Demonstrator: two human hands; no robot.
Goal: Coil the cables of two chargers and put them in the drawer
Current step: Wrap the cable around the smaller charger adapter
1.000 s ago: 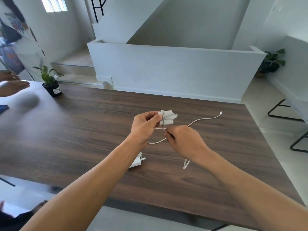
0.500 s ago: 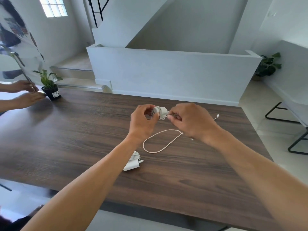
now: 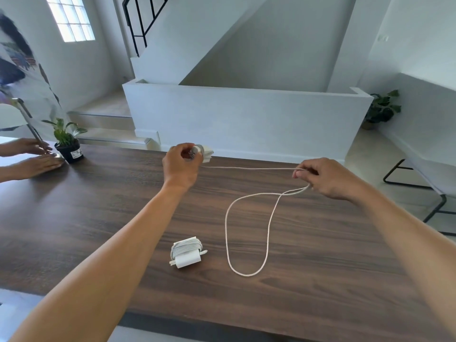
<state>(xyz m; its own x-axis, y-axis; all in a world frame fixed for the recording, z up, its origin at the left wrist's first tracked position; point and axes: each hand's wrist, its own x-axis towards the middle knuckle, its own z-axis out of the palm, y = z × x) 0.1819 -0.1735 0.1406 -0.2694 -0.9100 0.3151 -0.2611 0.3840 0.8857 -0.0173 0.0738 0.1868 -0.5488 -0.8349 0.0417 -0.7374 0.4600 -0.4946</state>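
Note:
My left hand [image 3: 181, 164] grips a white charger block [image 3: 203, 153] above the far side of the dark wooden table [image 3: 98, 206]. Its white cable [image 3: 246, 168] runs taut to the right into my right hand [image 3: 325, 176], which pinches it. From that hand a long loop of the same cable [image 3: 228, 243] lies on the table. A second white charger [image 3: 186, 253], its cable wound tightly around the block, rests on the table near the front, below my left forearm. No drawer is in view.
A small potted plant [image 3: 67, 144] stands at the table's far left. Beside it another person's two hands [image 3: 37, 156] rest on the table. Black chair legs [image 3: 419, 188] stand to the right of the table. A low white wall runs behind.
My hands, close together at the charger before, have pulled apart. My right hand moved right, drawing the cable out straight, and the loop on the table grew longer.

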